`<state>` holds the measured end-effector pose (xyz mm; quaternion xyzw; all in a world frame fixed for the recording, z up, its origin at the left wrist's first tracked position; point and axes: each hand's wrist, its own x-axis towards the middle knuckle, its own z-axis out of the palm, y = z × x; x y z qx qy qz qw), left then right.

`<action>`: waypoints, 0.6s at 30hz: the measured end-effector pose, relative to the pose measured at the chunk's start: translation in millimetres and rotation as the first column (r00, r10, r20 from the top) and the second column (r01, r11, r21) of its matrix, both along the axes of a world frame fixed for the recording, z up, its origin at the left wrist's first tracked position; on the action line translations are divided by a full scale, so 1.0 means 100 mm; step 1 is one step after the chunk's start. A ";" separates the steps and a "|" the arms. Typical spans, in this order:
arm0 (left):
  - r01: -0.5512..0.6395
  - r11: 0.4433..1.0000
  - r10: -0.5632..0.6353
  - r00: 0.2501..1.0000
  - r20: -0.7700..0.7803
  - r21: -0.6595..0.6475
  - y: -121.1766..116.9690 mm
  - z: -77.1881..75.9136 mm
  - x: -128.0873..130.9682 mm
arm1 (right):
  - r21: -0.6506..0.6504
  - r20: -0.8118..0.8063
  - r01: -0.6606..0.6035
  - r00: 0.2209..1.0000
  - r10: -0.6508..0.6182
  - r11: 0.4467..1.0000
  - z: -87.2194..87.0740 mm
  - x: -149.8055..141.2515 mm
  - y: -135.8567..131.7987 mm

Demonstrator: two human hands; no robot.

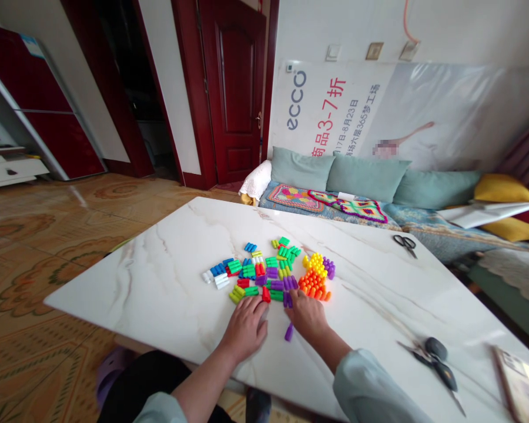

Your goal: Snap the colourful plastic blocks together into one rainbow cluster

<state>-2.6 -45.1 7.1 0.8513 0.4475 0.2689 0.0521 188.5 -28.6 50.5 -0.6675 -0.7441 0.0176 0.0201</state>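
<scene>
Small, bright plastic peg-shaped pieces (248, 271) lie in sorted clusters on a white marbled table. At the near edge of the clusters rests my left hand (245, 326), its fingers spread forward and thumb apart, with fingertips by a red piece (265, 295). My right hand (307, 315) is bent over a purple piece (287, 300), its fingers closed at that piece; the palm side is hidden. A lone purple piece (289, 332) lies below, between my wrists. Orange pieces (312, 284) and yellow pieces (314, 262) stand bunched just beyond my right hand.
The table (158, 276) has black-handled scissors (405, 244) at its far right. Larger scissors (438, 365) and a flat, book-like object (521, 382) lie at the near right. A sofa with green cushions (365, 176) stands behind, and a red door (233, 88) is farther left.
</scene>
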 end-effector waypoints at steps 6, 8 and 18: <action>-0.001 1.000 0.001 1.000 0.001 -0.002 0.00 -0.01 0.00 | -0.009 -0.012 -0.037 0.999 0.037 0.999 0.04 0.01 -0.05; -0.001 1.000 0.001 1.000 -0.005 0.001 0.00 -0.01 0.00 | 0.020 -0.024 -0.062 0.998 0.063 0.998 0.02 0.02 -0.06; -0.005 0.999 0.006 1.000 -0.021 0.032 0.01 -0.04 0.00 | 0.250 -0.155 -0.238 0.947 0.282 0.938 -0.03 0.05 -0.03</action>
